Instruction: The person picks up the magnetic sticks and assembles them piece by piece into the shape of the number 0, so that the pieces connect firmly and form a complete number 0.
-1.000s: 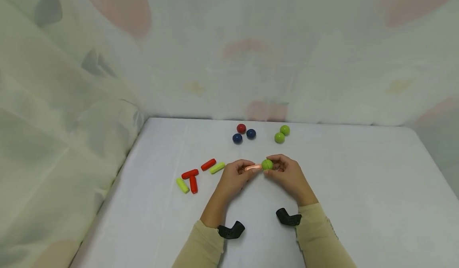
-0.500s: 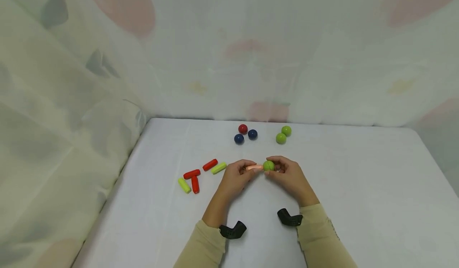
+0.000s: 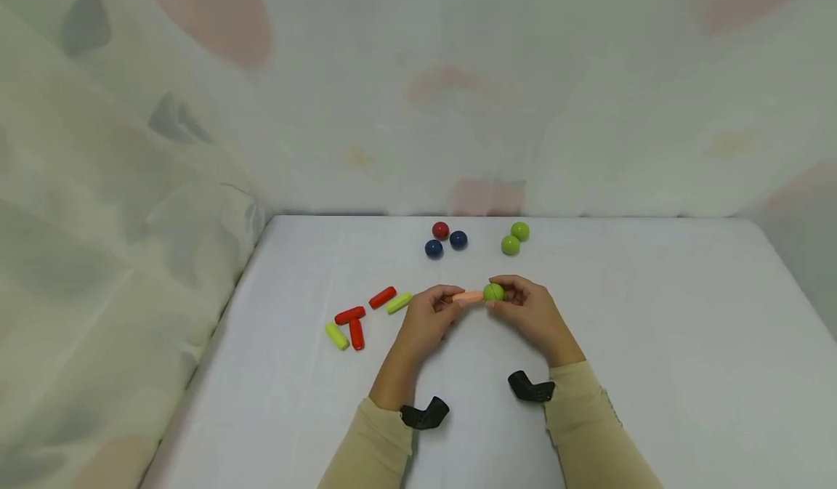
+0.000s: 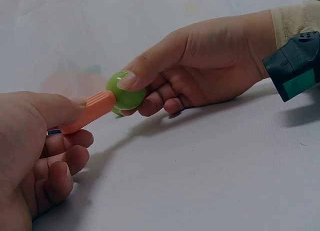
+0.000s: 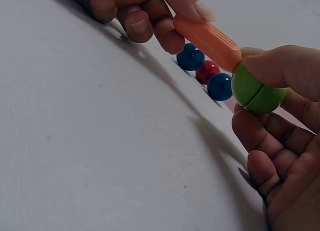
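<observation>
My left hand (image 3: 428,318) pinches one end of a short orange stick (image 3: 467,296) (image 4: 86,112) (image 5: 207,40). Its other end touches a green ball (image 3: 493,292) (image 4: 125,92) (image 5: 255,91), which my right hand (image 3: 532,311) pinches between thumb and fingers. Both hands hover just above the white table (image 3: 654,344), near its middle. The ball has a seam around it.
Left of my hands lie red sticks (image 3: 352,322) (image 3: 382,297) and yellow-green sticks (image 3: 336,336) (image 3: 397,303). Behind them sit a red ball (image 3: 441,230), two blue balls (image 3: 446,245) and two green balls (image 3: 515,238). A patterned curtain (image 3: 131,184) hangs at the left and back.
Both hands with the stick and ball have risen slightly and shifted a little away from me; the stick stays against the ball.
</observation>
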The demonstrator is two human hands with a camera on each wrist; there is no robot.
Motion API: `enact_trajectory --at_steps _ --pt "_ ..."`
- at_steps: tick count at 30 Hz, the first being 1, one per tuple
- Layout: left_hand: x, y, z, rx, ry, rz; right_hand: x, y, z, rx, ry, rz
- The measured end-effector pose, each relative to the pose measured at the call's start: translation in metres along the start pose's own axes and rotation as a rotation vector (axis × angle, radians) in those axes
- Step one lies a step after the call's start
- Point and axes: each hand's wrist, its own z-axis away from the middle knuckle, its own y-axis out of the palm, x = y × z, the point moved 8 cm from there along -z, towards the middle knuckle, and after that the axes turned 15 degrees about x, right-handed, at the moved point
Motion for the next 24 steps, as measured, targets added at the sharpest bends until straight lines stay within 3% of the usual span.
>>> enact_trajectory --at_steps 8,11,19,24 --pt "0.001 -0.004 0.000 -0.006 -0.022 0.042 -0.003 -0.006 0.001 -0.013 0.025 -0.029" --pt "0.002 -0.009 -0.001 -0.045 -0.023 0.057 -0.007 -0.008 0.003 -0.020 0.049 -0.063" --pt "0.001 -0.035 -0.006 -0.292 -0.005 0.078 -0.005 -0.011 0.003 -0.018 0.063 -0.143" --pt "-0.006 -0.049 -0.014 -0.491 0.016 -0.050 -0.002 -0.011 0.001 -0.011 0.041 -0.178"
